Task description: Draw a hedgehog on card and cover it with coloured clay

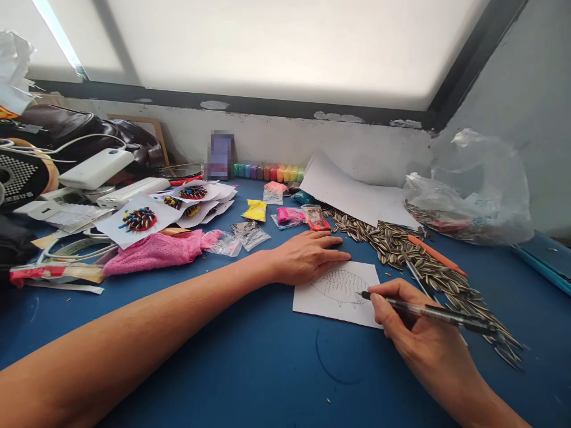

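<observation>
On the blue table lies a small white sheet of paper (pixel 312 300) with a line drawing of a rounded animal: small marks fill the body and short legs show below. My left hand (pixel 307 257) rests flat across the paper's upper left corner, fingers stretched out. A black pen (pixel 428 310) is gripped in my right hand (pixel 428 345), its tip at the drawing's lower right. Beyond my right hand spreads a pile of striped sunflower seeds (pixel 388 241). An orange stick-like tool (pixel 437 255) and a thin metallic one (pixel 417 273) lie on the seeds.
Small packets of yellow clay (pixel 255 210) and pink clay (pixel 289 216) lie beyond my left hand. Farther left are a pink cloth (pixel 154 254) and cards with seed-covered figures (pixel 139 220). White sheets (pixel 343 190) and a plastic bag (pixel 473 202) stand behind the seeds.
</observation>
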Demonstrator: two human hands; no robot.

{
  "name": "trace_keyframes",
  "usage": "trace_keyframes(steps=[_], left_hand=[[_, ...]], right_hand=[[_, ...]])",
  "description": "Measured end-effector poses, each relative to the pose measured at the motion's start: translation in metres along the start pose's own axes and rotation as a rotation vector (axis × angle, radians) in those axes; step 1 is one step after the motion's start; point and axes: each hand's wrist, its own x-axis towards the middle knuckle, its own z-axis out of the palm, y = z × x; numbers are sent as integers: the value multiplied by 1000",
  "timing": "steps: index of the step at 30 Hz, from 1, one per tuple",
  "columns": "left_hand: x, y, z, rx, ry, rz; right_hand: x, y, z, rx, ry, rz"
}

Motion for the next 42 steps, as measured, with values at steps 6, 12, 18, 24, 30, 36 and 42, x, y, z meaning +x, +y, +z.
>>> trace_keyframes(steps=[6,12,18,24,30,36,42], left_hand=[[0,0,-2,-21,-13,4],[0,-1,0,-41,-17,-3],[0,-1,0,-30,-3,10],[1,-1,-1,-25,19,20],[1,-3,1,-64,53,26],[6,-13,6,-269,81,-28],[7,-13,-2,-476,91,-127]], right_hand=[[0,-1,0,-27,21,-22],[1,-1,0,-28,28,-51],[-1,-3,-2,-23,24,-65],[1,-3,-7,-6,113,-13],[2,-3,-11,82,91,95],[1,-3,-9,97,82,32],[-1,-1,-9,112,39,45]])
